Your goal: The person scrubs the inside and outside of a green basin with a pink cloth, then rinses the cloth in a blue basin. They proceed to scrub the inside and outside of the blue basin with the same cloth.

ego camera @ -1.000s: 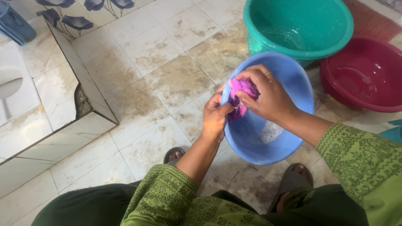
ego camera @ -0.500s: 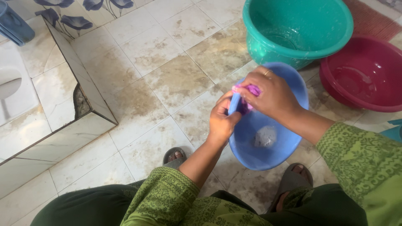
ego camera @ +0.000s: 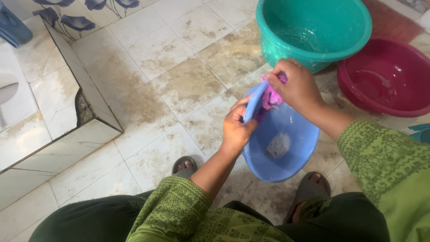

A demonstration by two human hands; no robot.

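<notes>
Head view: the left hand (ego camera: 236,127) grips the near-left rim of the tilted blue basin (ego camera: 286,152), which sits on the tiled floor (ego camera: 156,89). The right hand (ego camera: 295,87) is closed on a pink cloth (ego camera: 270,97) pressed against the basin's upper inside. A green tub (ego camera: 313,27) and a red tub (ego camera: 385,76) stand farther right.

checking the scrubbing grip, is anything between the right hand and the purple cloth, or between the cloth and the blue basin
Nothing visible. The right hand grips the purple cloth directly and presses it against the inner wall of the tilted blue basin. The left hand holds the basin's rim just beside the cloth.
</notes>
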